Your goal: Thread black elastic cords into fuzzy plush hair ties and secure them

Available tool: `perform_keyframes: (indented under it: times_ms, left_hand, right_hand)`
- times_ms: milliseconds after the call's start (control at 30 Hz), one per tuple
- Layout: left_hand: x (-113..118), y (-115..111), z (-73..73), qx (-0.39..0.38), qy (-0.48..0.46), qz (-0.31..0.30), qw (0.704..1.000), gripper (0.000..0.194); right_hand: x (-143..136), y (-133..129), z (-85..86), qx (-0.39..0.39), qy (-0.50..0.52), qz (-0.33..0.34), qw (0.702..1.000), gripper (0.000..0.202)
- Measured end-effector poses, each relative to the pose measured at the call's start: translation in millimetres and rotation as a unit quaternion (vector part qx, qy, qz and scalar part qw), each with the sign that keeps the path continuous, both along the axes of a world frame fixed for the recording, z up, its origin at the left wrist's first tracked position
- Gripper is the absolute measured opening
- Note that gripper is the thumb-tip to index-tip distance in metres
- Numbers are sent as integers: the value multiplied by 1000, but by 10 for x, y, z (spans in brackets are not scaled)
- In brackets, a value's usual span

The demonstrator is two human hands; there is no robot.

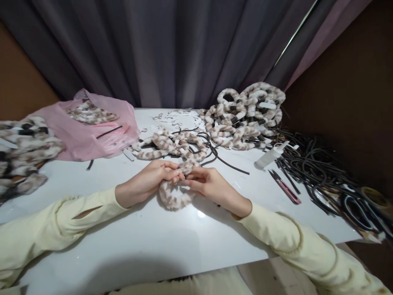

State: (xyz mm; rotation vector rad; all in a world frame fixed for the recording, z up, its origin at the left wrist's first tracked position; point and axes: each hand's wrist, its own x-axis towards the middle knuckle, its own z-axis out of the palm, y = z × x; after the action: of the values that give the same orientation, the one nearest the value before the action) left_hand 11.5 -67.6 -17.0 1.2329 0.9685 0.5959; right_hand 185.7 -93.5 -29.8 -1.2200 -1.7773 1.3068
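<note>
A fluffy white and brown furry ring (175,197) is held up between my two hands over the white table. My left hand (155,176) pinches it from the left, with its fingers curled at the upper part of the ring. From the right, the fingers of my right hand (211,184) close on the same part, close to the left fingertips. The fingers hide the spot where they meet. More furry rings (192,146) lie just behind my hands, beside loose black cords (229,164).
A pink plastic bag (73,141) and furry pieces (39,141) lie at the left. Stacked furry rings (248,110) stand at the back right. A squeeze bottle (270,157), pink-handled snips (285,188) and heaped black cords (316,164) lie rightward on the white table (138,241).
</note>
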Motion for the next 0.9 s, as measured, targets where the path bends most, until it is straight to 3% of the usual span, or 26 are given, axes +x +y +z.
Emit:
perform_keyframes:
  times_ms: [100, 200, 267, 333, 467, 667, 900]
  left_hand:
    - [-12, -57, -14, 211, 146, 12, 967, 11]
    - [-40, -101, -86, 427, 234, 6, 874, 10]
    - [-61, -114, -139, 526, 245, -24, 814, 3]
    - [-76, -117, -174, 595, 254, -52, 761, 10]
    - [-94, -118, -190, 665, 272, -71, 691, 19]
    - [-117, -127, -197, 700, 254, -109, 658, 19]
    - [-117, -98, -208, 715, 294, -105, 625, 20]
  right_hand:
    - [11, -12, 38, -104, 42, 12, 994, 17]
    - [48, -38, 85, -125, 26, 50, 991, 29]
    - [80, -42, 107, -122, 14, 67, 990, 35]
    - [111, -31, 112, -113, 10, 70, 991, 37]
    - [143, 4, 93, -73, 21, 58, 995, 31]
    - [122, -5, 98, -9, -47, 75, 996, 29]
    - [131, -30, 108, 87, -106, 113, 984, 28]
